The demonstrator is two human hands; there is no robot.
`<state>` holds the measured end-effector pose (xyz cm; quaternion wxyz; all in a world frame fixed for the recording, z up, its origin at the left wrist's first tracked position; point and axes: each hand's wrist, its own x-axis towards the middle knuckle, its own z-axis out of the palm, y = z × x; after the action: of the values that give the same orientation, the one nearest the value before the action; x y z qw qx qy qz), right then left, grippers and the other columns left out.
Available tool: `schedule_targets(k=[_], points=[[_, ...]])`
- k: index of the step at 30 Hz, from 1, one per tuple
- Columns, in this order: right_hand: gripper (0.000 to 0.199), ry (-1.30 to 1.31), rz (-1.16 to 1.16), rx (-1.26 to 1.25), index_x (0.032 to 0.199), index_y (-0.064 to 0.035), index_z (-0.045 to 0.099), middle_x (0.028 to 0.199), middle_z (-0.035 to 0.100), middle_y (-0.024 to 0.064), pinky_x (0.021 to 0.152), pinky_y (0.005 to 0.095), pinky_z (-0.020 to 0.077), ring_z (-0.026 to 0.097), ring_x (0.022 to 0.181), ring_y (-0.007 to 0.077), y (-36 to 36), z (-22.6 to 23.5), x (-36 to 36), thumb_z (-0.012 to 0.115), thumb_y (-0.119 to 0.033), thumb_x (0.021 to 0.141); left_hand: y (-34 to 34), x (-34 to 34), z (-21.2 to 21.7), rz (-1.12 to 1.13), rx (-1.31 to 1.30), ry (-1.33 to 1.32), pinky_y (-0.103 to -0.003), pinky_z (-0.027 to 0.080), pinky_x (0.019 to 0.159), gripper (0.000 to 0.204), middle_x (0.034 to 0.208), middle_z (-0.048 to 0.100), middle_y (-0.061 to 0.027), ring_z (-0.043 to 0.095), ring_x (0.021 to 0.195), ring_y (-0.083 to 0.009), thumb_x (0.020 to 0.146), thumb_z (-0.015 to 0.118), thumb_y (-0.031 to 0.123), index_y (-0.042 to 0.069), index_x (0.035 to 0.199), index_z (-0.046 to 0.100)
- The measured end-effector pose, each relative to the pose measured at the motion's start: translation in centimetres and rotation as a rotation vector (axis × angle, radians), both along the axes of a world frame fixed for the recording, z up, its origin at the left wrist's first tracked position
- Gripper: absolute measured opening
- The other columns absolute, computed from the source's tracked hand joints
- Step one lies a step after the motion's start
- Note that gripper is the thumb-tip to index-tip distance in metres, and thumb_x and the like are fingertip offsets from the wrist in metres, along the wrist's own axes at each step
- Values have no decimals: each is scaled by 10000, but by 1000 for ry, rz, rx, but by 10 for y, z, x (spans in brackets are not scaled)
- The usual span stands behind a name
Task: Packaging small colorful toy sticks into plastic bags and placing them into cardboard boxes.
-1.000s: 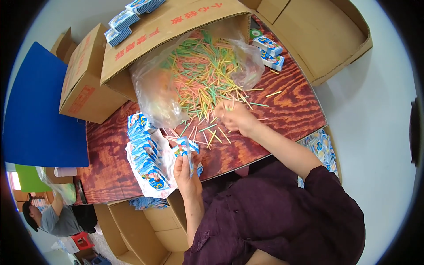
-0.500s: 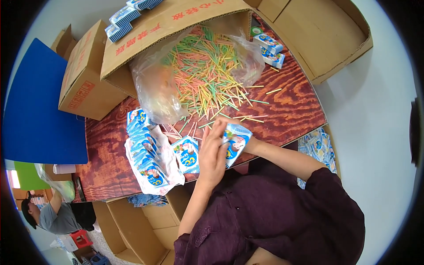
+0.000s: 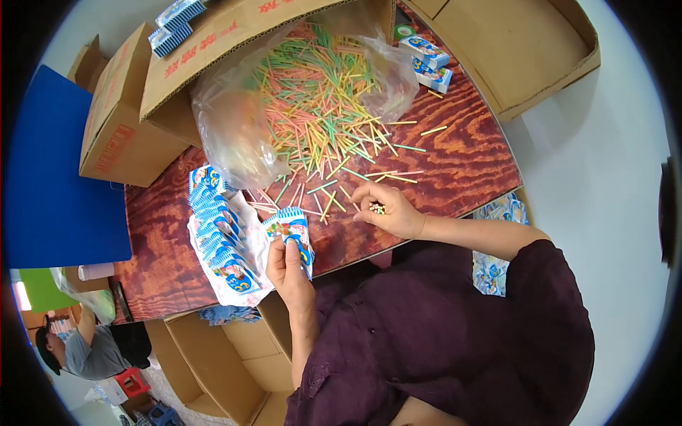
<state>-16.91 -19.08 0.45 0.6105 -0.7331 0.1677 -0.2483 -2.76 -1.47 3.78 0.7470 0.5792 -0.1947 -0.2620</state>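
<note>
My left hand (image 3: 290, 275) pinches the lower part of a blue-and-white printed packet (image 3: 290, 221) between thumb and fingers, over the near table edge. To its right, my right hand (image 3: 392, 213) is closed round a small bundle of thin coloured sticks (image 3: 376, 208), whose ends show at the curled fingers. Just beyond both hands, loose pink, green and yellow sticks (image 3: 327, 202) lie scattered on the table. They spill from a big heap of the same sticks (image 3: 320, 99) in a clear plastic bag (image 3: 234, 135), inside a cardboard box lying on its side (image 3: 206, 53).
Left of my left hand, a row of similar packets (image 3: 220, 227) lies on white plastic. More packets (image 3: 430, 64) sit at the far right and on the box top. Open cartons stand below the table (image 3: 227, 362) and at upper right (image 3: 511, 57). A person (image 3: 92, 348) works at far left.
My hands have parted. The packet held between them is gone from there; my left hand has moved left onto a packet, and my right hand now shows a bundle of sticks.
</note>
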Motion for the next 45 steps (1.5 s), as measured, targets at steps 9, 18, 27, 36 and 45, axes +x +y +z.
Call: schedule_targets(k=[9,18,27,36,45], points=[[142,-18,54,-86,976,-23,579,753,580,40,658,292,453,562,705,104,-2,-1,-3,647,-76,863,5,-5,-7,7,8,63,-184,409,681,79,865,597,14,509,748,-35,960,550,71,11,963,601],[236,-322,-156,1036,971,-24,540,623,478,11,682,321,482,492,582,137,-18,37,18,474,-248,1003,-10,-15,-7,-202,193,-408,-239,423,744,111,853,597,-37,540,795,-113,912,544,-5,-76,953,619],[280,-338,-18,1106,1013,-25,549,983,683,197,889,397,503,640,1045,289,-2,71,42,509,-301,987,-15,-17,-5,-245,241,-674,-293,467,749,95,927,648,-138,614,836,-219,878,588,-34,-71,957,626],[310,-188,131,640,1086,-8,563,1069,661,150,951,365,449,605,1085,220,21,57,37,559,-293,963,-12,-25,-14,-177,215,-430,-265,430,836,181,1008,644,-108,576,929,-158,954,513,43,-85,1022,621],[613,220,109,-350,1323,-49,486,1073,536,116,856,347,447,553,991,256,27,120,23,720,-121,761,3,-14,-23,-68,115,-210,-304,425,941,232,1157,633,-128,579,1081,-217,921,551,14,-65,1127,624]])
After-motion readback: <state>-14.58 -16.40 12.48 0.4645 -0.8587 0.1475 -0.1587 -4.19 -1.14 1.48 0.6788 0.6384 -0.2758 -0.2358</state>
